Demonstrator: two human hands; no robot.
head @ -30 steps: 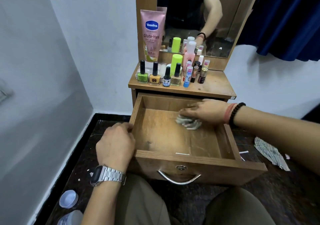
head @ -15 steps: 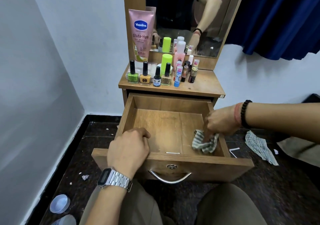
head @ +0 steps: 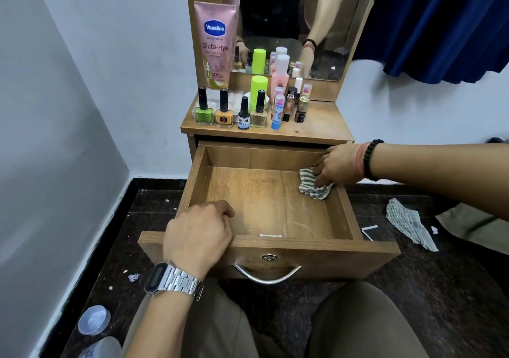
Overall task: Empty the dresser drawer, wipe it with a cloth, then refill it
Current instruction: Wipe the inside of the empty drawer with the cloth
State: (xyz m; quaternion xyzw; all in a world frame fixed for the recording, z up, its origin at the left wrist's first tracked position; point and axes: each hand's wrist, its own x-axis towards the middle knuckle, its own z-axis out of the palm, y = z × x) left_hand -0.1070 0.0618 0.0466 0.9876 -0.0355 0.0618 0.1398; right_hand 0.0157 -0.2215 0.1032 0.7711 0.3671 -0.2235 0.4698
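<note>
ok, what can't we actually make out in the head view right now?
- Drawer floor under the cloth and right hand: covered by them.
- Drawer's front-left corner: hidden by the left hand.
- White jar: mostly blocked by nail polish bottles.
- Bottle on floor: cut off by the bottom edge.
- Small labels on the cosmetics: too small to read.

From my feed, the stuff lying around: a dark speckled floor (head: 440,289) with bits of litter, a round white lid (head: 93,319) down at the lower left and a clear bottle (head: 102,348) just beside it, partly cut off. Over on the right there's a spare checked rag (head: 410,222) on the floor near a bent white paper strip (head: 369,231). Mirror (head: 275,13) up top, deep blue curtain (head: 440,21) hanging at right, pale wall (head: 68,110) on the left.
</note>
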